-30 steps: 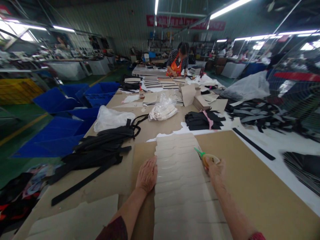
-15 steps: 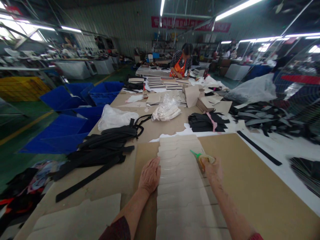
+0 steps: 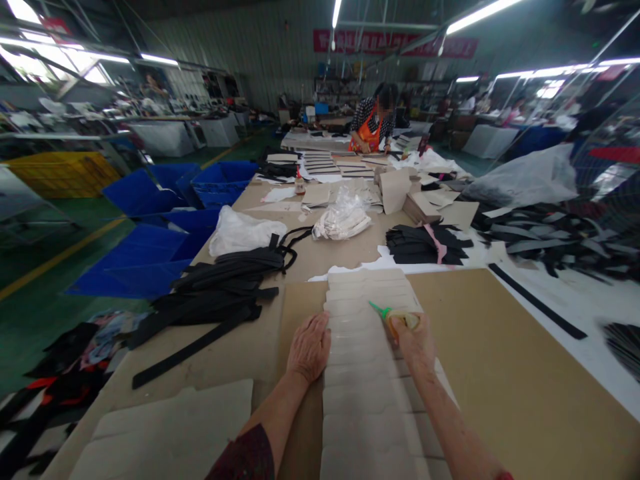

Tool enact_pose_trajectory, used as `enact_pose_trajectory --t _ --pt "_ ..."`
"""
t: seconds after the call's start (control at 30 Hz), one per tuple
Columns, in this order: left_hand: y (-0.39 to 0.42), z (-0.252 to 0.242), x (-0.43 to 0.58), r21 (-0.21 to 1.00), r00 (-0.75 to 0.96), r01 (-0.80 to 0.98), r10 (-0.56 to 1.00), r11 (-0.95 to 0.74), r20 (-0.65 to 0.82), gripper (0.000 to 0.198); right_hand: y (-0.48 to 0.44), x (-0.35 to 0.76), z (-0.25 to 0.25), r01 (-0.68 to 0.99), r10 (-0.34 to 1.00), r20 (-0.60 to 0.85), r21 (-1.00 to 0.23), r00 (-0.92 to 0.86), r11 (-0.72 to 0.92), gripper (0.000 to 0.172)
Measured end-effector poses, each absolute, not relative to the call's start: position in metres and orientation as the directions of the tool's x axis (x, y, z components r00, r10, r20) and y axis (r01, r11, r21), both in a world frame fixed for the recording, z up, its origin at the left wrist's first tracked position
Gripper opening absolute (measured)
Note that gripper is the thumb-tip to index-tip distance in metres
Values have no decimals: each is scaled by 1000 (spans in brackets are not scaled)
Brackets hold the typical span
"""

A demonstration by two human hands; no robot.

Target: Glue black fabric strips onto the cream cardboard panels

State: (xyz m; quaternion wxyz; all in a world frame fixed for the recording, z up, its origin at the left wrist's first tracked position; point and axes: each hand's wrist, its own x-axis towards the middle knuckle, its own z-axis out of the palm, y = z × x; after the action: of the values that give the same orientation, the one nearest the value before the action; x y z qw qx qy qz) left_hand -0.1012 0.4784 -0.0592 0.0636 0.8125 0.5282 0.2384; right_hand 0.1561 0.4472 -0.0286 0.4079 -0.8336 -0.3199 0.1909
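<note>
A row of overlapping pale cut pieces lies in a column on a brown cardboard sheet in front of me. My left hand rests flat on the left edge of the column, fingers stretched out. My right hand is closed round a small glue bottle with a green nozzle. The nozzle points left and down onto the pieces near the column's upper part.
Black straps lie left of the cardboard, with a white bag behind them. A black stack and a clear bag sit further back. Blue bins stand left of the table. Another person in an orange apron works at the far end.
My right hand with the glue bottle has slid leftward across the pale pieces. The left hand has stayed flat at the column's edge. My view has turned slightly left.
</note>
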Motion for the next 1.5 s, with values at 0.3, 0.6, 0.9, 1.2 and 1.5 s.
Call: enact_pose_trajectory --t 0.3,0.6,0.9,1.2,1.5 --pt "477 -55 -100 366 318 838 907 -405 275 43 452 127 -17 397 731 -143 -763 667 -511 42" --pt "476 -52 -100 378 320 836 913 -397 251 43 456 96 -12 431 785 -159 -762 599 -483 37" --pt "476 -55 -99 381 314 836 914 -394 257 43 454 74 -6 433 808 -164 -775 566 -460 34" --pt "477 -65 -102 378 296 836 907 -398 301 44 456 56 -13 255 789 -204 -874 580 -413 33" --pt "503 -69 -101 347 288 844 892 -409 350 52 457 108 -7 -261 707 -358 -933 610 -248 52"
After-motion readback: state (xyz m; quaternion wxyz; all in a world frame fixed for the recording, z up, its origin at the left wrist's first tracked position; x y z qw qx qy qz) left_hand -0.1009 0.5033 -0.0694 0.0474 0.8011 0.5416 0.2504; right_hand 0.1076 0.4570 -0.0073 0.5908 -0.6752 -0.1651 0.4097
